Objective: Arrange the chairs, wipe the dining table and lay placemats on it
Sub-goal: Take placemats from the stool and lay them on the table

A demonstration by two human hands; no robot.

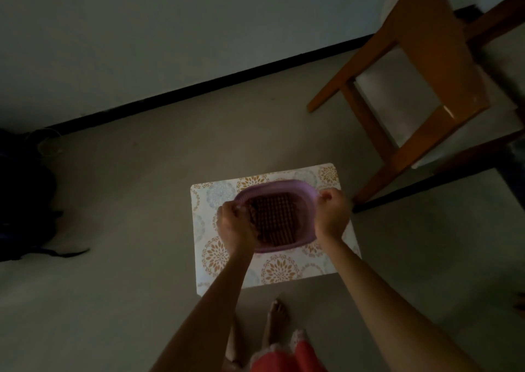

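Dim room, pale wall (170, 30) across upper frame, dark skirting, grey floor (127, 201) below, wooden chair (412, 87) upper right, floral placemat (284, 269) on floor at centre, lilac basket (279, 215) above it, left hand (234, 226) and right hand (332, 215) gripping opposite rims.

Purple basket (277, 215) between both hands (284, 221)

Both arms reach down, the left hand (235, 225) and right hand (331, 215) curled in grips.
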